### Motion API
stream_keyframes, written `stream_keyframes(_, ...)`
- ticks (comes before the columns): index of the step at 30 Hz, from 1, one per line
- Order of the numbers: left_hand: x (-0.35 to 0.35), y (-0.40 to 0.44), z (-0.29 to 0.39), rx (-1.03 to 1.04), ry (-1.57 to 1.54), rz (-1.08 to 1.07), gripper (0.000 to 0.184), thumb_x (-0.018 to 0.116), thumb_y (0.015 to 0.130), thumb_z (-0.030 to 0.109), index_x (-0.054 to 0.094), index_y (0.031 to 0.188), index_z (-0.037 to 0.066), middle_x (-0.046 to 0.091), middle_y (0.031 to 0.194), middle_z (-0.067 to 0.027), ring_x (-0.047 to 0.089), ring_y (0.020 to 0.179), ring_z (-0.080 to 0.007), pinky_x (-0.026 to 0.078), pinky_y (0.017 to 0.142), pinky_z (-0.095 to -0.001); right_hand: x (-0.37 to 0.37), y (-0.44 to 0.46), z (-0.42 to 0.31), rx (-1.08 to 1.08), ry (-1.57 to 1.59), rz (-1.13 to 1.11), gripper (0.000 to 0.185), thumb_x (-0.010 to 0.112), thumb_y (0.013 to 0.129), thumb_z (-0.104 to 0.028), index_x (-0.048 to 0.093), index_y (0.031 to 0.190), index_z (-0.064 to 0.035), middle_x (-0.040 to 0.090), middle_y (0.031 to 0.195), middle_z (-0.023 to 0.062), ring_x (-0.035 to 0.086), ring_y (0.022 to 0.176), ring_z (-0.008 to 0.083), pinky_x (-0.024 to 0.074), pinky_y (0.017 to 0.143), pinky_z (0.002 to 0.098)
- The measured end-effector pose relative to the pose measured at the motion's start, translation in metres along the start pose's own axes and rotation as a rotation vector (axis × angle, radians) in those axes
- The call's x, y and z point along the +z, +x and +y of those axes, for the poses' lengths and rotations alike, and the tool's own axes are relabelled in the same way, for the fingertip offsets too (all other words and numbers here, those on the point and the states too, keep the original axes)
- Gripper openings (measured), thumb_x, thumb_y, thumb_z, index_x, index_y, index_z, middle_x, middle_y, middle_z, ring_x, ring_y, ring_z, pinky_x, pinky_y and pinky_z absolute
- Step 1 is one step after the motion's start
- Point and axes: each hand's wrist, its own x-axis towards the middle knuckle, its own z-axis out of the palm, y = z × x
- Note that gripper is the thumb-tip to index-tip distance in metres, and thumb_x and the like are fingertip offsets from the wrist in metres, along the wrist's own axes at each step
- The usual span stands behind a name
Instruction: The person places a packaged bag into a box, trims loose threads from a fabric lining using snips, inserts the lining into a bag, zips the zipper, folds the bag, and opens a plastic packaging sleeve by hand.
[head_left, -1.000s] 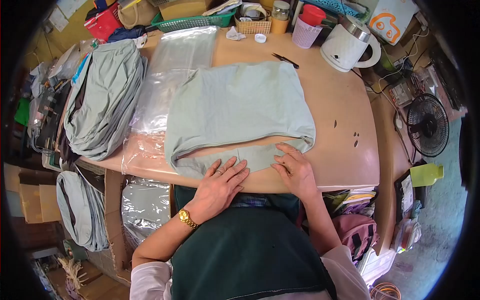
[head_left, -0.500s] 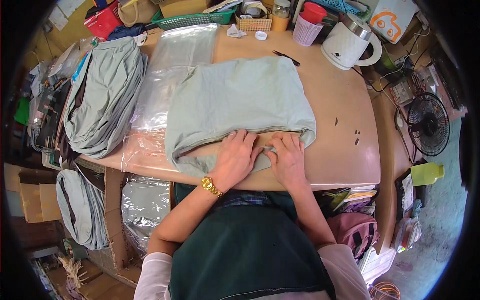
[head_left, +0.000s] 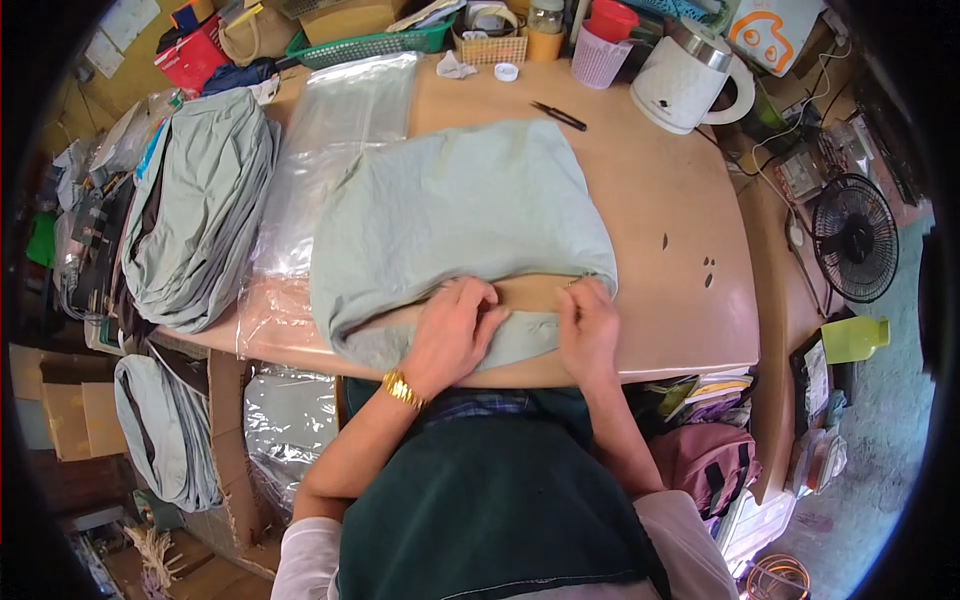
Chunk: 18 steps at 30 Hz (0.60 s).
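Lying on the tabletop (head_left: 685,330), a pale green fabric piece (head_left: 460,205) is meeting the curled fingers of the left hand (head_left: 450,330) and right hand (head_left: 590,330), whose grip we cannot tell; we are favouring light, even edge tension

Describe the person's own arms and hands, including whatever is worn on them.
The left hand is ungloved, with a gold-coloured linked band at the wrist; the right hand is ungloved too, its wrist bare. White sleeves stop around elbow level.
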Motion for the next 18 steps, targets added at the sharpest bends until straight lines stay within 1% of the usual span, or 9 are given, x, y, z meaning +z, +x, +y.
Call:
stream_keyframes(3, -0.010, -0.023, 0.010, 0.295, 0.179, 0.227, 0.029, 0.073, 0.084, 0.024, 0.059, 0.103, 0.007, 0.060, 0.107, -0.0127, 0.057, 0.096, -0.0314, 0.045, 0.082, -0.0440, -0.033, 0.005, 0.023, 0.074, 0.054, 0.199, 0.010, 0.065, 0.089, -0.013, 0.061, 0.087, -0.0046, 0.062, 0.082, 0.0087, 0.059, 0.083, 0.0297, 0.0465, 0.074, 0.0418)
stream_keyframes(5, -0.008, -0.037, 0.016, 0.308, 0.246, -0.023, 0.039, 0.075, 0.081, 0.027, 0.057, 0.110, 0.008, 0.052, 0.125, -0.0130, 0.050, 0.111, -0.0341, 0.041, 0.091, -0.0484, -0.050, 0.006, 0.036, 0.113, -0.010, 0.257, 0.012, 0.066, 0.090, -0.015, 0.062, 0.088, -0.0043, 0.063, 0.081, 0.0092, 0.060, 0.082, 0.0296, 0.0475, 0.075, 0.0417)
stream_keyframes(7, -0.002, -0.038, 0.015, 0.382, 0.296, 0.046, 0.031, 0.075, 0.082, 0.023, 0.059, 0.103, 0.007, 0.057, 0.116, -0.0127, 0.056, 0.105, -0.0309, 0.044, 0.087, -0.0444, -0.054, 0.016, 0.046, 0.229, -0.149, -0.003, 0.014, 0.067, 0.089, -0.015, 0.063, 0.083, -0.0032, 0.062, 0.071, 0.0080, 0.059, 0.070, 0.0279, 0.0480, 0.067, 0.0385)
stream_keyframes(8, -0.001, -0.039, 0.013, 0.359, 0.266, 0.027, 0.028, 0.075, 0.082, 0.021, 0.058, 0.099, 0.006, 0.060, 0.105, -0.0124, 0.059, 0.096, -0.0298, 0.046, 0.081, -0.0419, -0.052, 0.024, 0.042, 0.188, -0.199, -0.047, 0.022, 0.067, 0.087, -0.014, 0.060, 0.072, 0.0001, 0.055, 0.058, 0.0106, 0.052, 0.053, 0.0254, 0.0444, 0.056, 0.0360)
stream_keyframes(10, -0.013, -0.042, 0.015, 0.345, 0.241, 0.009, 0.025, 0.075, 0.083, 0.018, 0.058, 0.095, 0.005, 0.062, 0.094, -0.0121, 0.062, 0.087, -0.0288, 0.048, 0.076, -0.0395, -0.049, 0.038, 0.041, 0.253, -0.104, -0.056, 0.026, 0.066, 0.087, -0.014, 0.058, 0.068, 0.0015, 0.050, 0.055, 0.0126, 0.048, 0.048, 0.0242, 0.0416, 0.052, 0.0364)
stream_keyframes(12, -0.049, -0.047, 0.032, -0.091, 0.011, -0.143, 0.020, 0.072, 0.085, 0.014, 0.056, 0.090, 0.003, 0.064, 0.078, -0.0118, 0.064, 0.069, -0.0302, 0.050, 0.064, -0.0378, -0.044, 0.045, 0.030, 0.307, 0.004, -0.067, 0.030, 0.065, 0.086, -0.014, 0.056, 0.064, 0.0028, 0.046, 0.051, 0.0146, 0.043, 0.044, 0.0231, 0.0388, 0.048, 0.0368)
stream_keyframes(15, -0.083, -0.052, 0.037, -0.084, 0.109, -0.189, 0.020, 0.070, 0.087, 0.014, 0.055, 0.091, 0.002, 0.065, 0.074, -0.0170, 0.065, 0.071, -0.0388, 0.049, 0.060, -0.0461, -0.036, 0.052, 0.000, 0.300, 0.134, -0.014, 0.031, 0.064, 0.087, -0.014, 0.053, 0.064, 0.0038, 0.041, 0.050, 0.0168, 0.040, 0.043, 0.0208, 0.0368, 0.047, 0.0370)
stream_keyframes(17, -0.072, -0.042, 0.048, -0.042, 0.078, -0.076, 0.018, 0.068, 0.089, 0.016, 0.056, 0.092, 0.002, 0.064, 0.071, -0.0195, 0.065, 0.071, -0.0384, 0.049, 0.061, -0.0457, -0.029, 0.053, -0.014, 0.276, 0.135, -0.048, 0.035, 0.062, 0.091, -0.017, 0.054, 0.064, 0.0031, 0.039, 0.048, 0.0138, 0.041, 0.043, 0.0176, 0.0365, 0.047, 0.0364)
stream_keyframes(18, -0.059, -0.026, 0.059, 0.157, 0.069, 0.116, 0.019, 0.067, 0.090, 0.018, 0.057, 0.092, 0.002, 0.062, 0.069, -0.0205, 0.065, 0.069, -0.0380, 0.049, 0.061, -0.0461, -0.027, 0.053, -0.023, 0.272, 0.145, -0.049, 0.035, 0.062, 0.091, -0.017, 0.054, 0.064, 0.0031, 0.039, 0.048, 0.0138, 0.041, 0.043, 0.0176, 0.0365, 0.047, 0.0364)
